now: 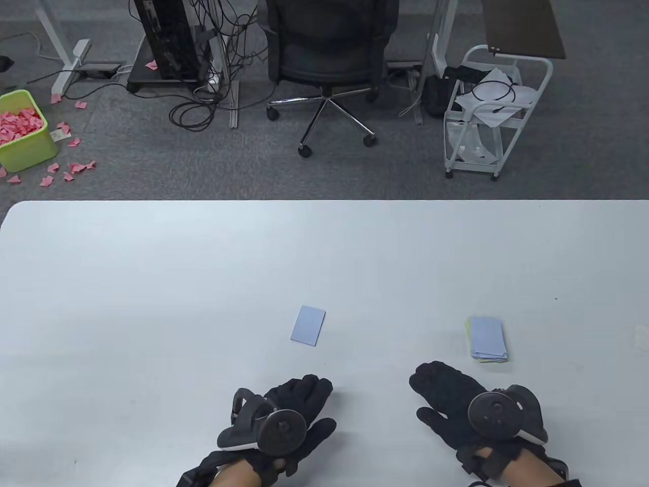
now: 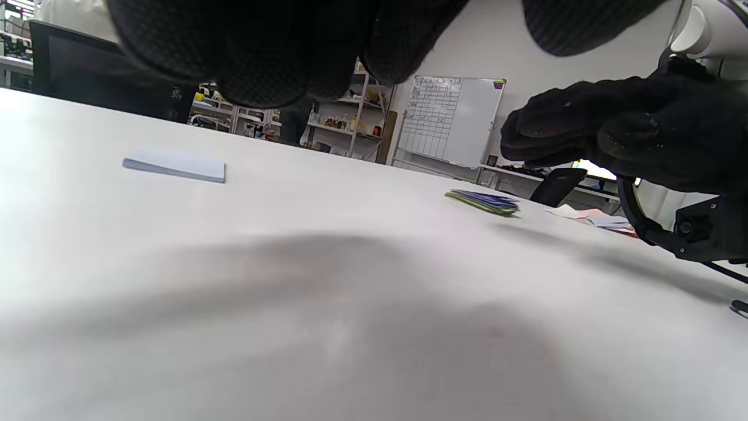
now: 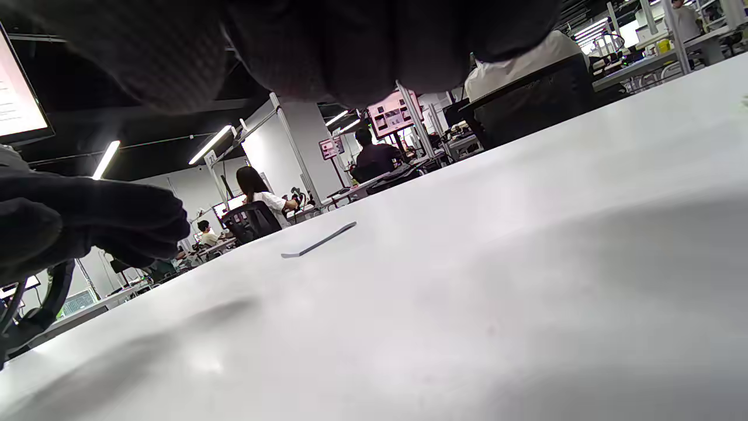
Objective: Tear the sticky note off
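Note:
A pale blue sticky-note pad [image 1: 308, 325] lies flat near the table's middle; it also shows in the left wrist view [image 2: 175, 165] and, edge-on, in the right wrist view [image 3: 318, 240]. A small pile of loose blue and green notes [image 1: 488, 339] lies to its right, also visible in the left wrist view [image 2: 484, 202]. My left hand [image 1: 299, 406] hovers over the table below the pad, fingers loosely spread, holding nothing. My right hand [image 1: 443, 390] is below and left of the note pile, fingers extended, empty; it shows in the left wrist view [image 2: 613, 134].
The white table [image 1: 152, 284] spreads wide around the hands. Beyond its far edge stand an office chair [image 1: 327, 56], a white cart [image 1: 489, 109], and a green bin [image 1: 20, 129] full of crumpled pink notes, with more scattered on the floor.

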A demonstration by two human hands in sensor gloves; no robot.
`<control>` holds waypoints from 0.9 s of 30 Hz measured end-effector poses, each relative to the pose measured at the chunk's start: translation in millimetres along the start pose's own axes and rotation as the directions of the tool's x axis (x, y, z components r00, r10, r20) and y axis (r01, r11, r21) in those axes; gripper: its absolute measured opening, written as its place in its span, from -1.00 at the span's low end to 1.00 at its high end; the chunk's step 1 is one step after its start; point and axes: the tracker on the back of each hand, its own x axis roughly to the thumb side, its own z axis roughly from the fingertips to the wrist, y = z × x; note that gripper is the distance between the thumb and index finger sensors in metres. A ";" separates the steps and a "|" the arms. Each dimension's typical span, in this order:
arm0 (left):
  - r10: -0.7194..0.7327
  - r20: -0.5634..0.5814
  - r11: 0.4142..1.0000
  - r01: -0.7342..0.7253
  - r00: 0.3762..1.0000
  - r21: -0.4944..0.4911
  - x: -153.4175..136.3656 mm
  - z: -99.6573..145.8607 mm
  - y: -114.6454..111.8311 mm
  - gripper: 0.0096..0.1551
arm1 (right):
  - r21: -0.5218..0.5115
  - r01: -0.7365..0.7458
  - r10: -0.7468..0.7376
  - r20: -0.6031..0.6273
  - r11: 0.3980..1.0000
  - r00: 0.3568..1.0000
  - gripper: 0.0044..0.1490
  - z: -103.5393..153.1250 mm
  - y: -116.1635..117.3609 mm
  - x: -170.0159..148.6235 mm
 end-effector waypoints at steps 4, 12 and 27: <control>-0.014 -0.008 1.000 0.014 1.000 0.004 1.0 0.0 0.7 -0.12 | 0.016 -0.010 0.009 0.009 1.000 1.000 -0.26 0.4 2.5 2.6; -0.006 -0.074 0.999 0.008 0.997 0.035 -11.7 -5.2 8.1 -0.14 | 0.006 -0.003 0.003 0.008 1.000 1.000 -0.26 3.4 -1.2 4.8; 0.054 -0.512 0.997 -0.074 0.857 -0.018 -83.4 -61.8 23.5 -0.04 | 0.034 0.005 -0.005 0.008 0.999 1.000 -0.26 1.2 1.6 4.5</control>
